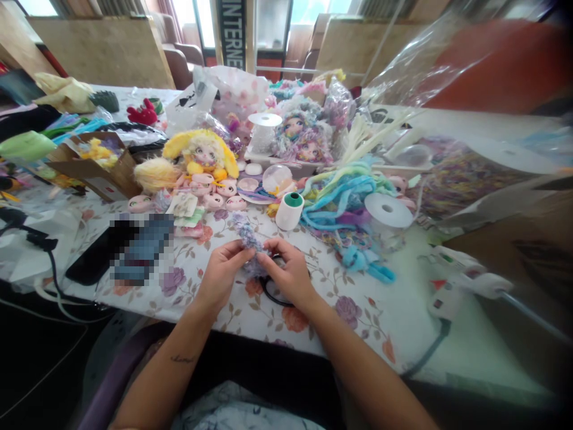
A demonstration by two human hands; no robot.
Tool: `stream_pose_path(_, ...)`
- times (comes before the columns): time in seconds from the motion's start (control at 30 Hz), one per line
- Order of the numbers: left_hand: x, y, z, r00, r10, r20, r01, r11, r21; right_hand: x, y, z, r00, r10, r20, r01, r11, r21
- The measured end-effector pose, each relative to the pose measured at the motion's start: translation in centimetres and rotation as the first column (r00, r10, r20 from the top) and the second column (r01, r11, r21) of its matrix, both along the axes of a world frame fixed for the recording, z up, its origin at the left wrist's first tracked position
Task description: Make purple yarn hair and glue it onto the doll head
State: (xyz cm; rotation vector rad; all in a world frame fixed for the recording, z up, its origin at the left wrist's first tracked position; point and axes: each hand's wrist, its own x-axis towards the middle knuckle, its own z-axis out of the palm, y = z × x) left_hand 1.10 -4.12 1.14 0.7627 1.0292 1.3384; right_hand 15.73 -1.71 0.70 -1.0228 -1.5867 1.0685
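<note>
Pinching the fluffy lilac yarn piece [250,236] in left grip [229,258] and right grip [290,269], with both drawn to a narrow pinch, over the flowered surface [367,322], near the white thread cone [286,216]! Could slip from too light a pinch, or stretch and fray from too hard a tug. Might snag on the black loop [271,294], too. Can't make out any stitches in that blurred fuzz; can't identify the loop, partly covered by right grip.

A small craft workspace, judging by the yellow-eared doll [201,158], loose doll faces [226,187] and thread cone [287,216]
</note>
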Motion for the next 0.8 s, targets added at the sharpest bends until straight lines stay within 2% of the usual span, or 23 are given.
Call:
stream_pose_path(0.1,-0.3,0.0,-0.2,1.000,-0.018,0.007,0.018,1.000,0.020,0.3,0.3,0.1,0.994,0.070,-0.085,-0.081,0.987,-0.140)
stream_pose_path(0.23,-1.1,0.2,-0.4,0.981,-0.130,0.143,0.128,0.992,0.021,0.4,0.5,-0.1,0.945,0.160,-0.286,-0.258,0.901,-0.349)
stream_pose_path(0.33,-1.6,0.7,-0.6,0.953,-0.202,0.227,0.211,0.977,-0.014,0.4,0.5,-0.2,0.911,0.191,-0.366,-0.337,0.856,-0.391)
stream_pose_path(0.5,-1.4,1.4,-0.6,0.983,-0.103,0.154,0.102,0.995,0.011,0.2,0.5,-0.1,0.900,0.185,-0.395,-0.354,0.840,-0.411)
stream_pose_path(0.6,-0.9,1.5,-0.3,0.994,-0.029,0.108,0.027,0.999,0.021,0.1,0.4,-0.1,0.937,0.191,-0.293,-0.296,0.880,-0.371)
stream_pose_path(0.7,-0.4,1.6,-0.4,0.997,0.078,0.020,-0.078,0.997,0.027,-0.1,0.4,-0.2,0.985,0.149,-0.083,-0.163,0.966,-0.199)
stream_pose_path(0.8,-0.1,1.6,-0.7,0.979,0.182,-0.095,-0.177,0.982,0.063,-0.3,0.4,-0.5,0.996,0.084,0.027,-0.081,0.993,-0.085)
